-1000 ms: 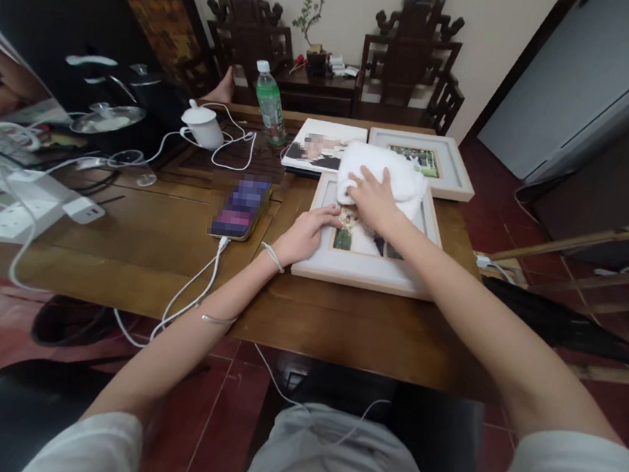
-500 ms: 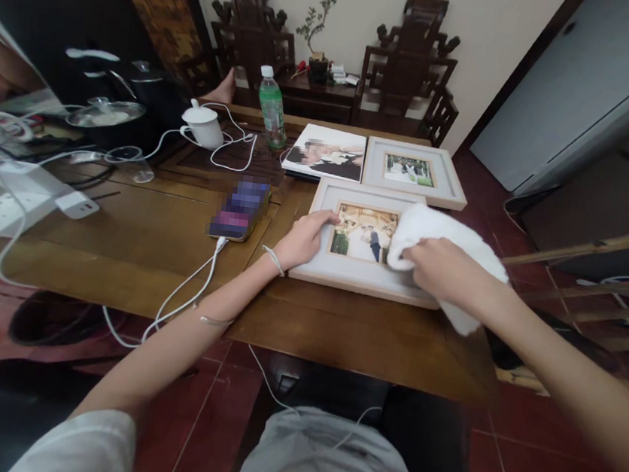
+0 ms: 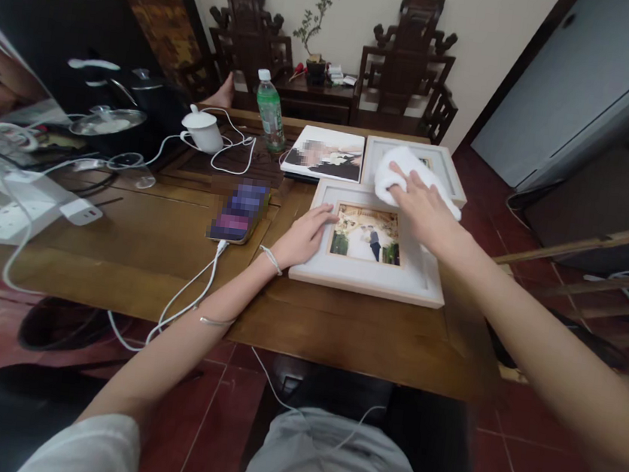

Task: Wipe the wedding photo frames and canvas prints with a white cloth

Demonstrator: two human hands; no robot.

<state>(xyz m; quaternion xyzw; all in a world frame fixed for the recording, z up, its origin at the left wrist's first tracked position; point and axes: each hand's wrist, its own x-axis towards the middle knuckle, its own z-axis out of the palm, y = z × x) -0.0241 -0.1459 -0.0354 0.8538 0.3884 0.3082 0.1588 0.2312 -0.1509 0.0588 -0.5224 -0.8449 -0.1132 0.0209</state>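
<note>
Head view: right hand (image 3: 423, 210) clutches a white folded towel (image 3: 412, 173), now pressed on the far white-framed picture (image 3: 445, 177) (shifted from the near frame's right edge). Left hand (image 3: 304, 235), fingers flat, steadies the near white wooden photo frame (image 3: 363, 279); wiping continues.

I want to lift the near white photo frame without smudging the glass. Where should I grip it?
Probably by the two long side rails of the near frame, from left and right. It lies flat, its raised border is wide, and the left hand already rests on the left rail.
</note>
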